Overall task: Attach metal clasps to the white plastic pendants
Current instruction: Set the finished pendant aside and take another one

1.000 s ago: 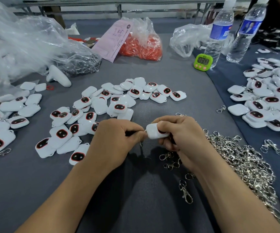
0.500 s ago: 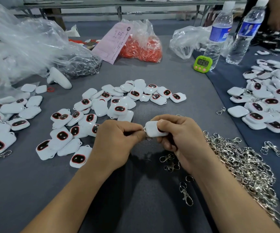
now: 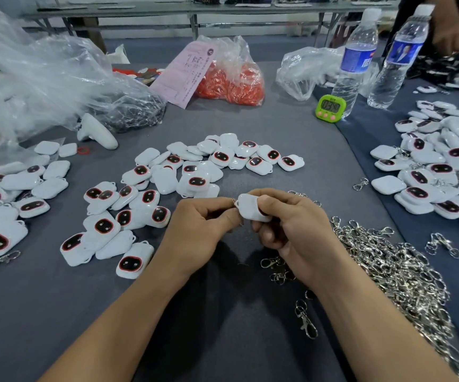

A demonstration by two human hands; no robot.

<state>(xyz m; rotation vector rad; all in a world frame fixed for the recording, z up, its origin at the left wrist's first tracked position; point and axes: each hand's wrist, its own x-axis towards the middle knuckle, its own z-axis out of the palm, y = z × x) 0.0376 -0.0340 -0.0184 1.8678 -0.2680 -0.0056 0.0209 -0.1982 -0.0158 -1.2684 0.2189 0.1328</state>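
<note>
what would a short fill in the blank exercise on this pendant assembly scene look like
1. The right hand grips a ____ rounded plastic pendant while the left hand pinches a small silver metal clasp at its corner.
2. The small digital timer beside the clear plastic water bottle is ____.
3. The large heap of loose silver clasps lies on the grey table to the person's ____.
Missing words: white; green; right.
</note>
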